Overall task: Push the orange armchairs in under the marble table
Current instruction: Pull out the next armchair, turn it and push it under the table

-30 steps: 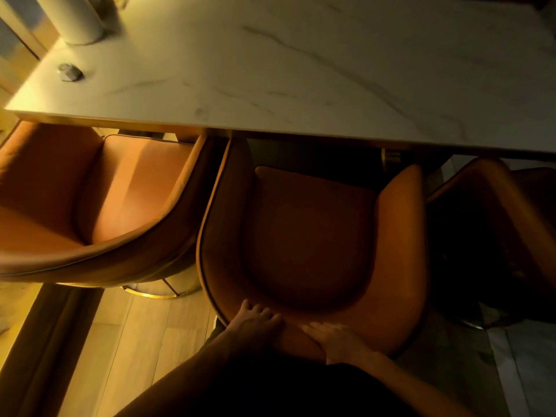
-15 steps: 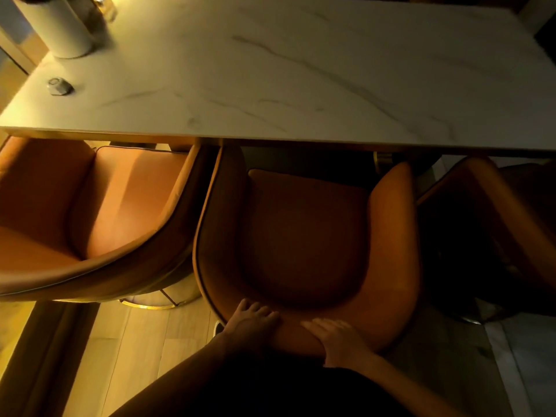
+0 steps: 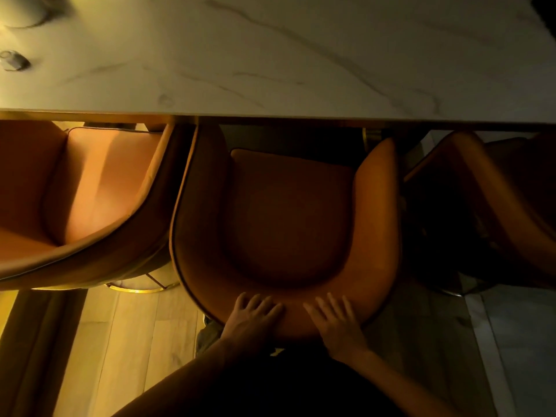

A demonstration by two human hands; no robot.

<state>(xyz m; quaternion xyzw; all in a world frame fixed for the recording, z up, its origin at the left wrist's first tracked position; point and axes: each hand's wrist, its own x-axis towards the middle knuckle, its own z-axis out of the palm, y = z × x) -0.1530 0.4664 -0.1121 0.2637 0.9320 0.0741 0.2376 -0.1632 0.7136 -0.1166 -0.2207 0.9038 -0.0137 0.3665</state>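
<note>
The white marble table (image 3: 270, 55) fills the top of the view. Three orange armchairs stand along its near edge. The middle armchair (image 3: 288, 212) faces the table, its arm fronts just under the edge. My left hand (image 3: 255, 314) and my right hand (image 3: 334, 320) lie flat side by side on the top of its backrest, fingers straight and pointing toward the table. The left armchair (image 3: 75, 200) is angled and sits partly under the table. The right armchair (image 3: 487, 191) is in deep shadow.
A white cylinder (image 3: 21, 10) and a small grey object (image 3: 13, 60) stand on the table's far left. A gold ring base (image 3: 141, 285) shows under the left armchair. Wooden floor lies at the lower left, pale tile (image 3: 517, 341) at the lower right.
The middle armchair has slid a little toward the table. Both hands have flattened out on the backrest, fingers now straight. The view has tilted down.
</note>
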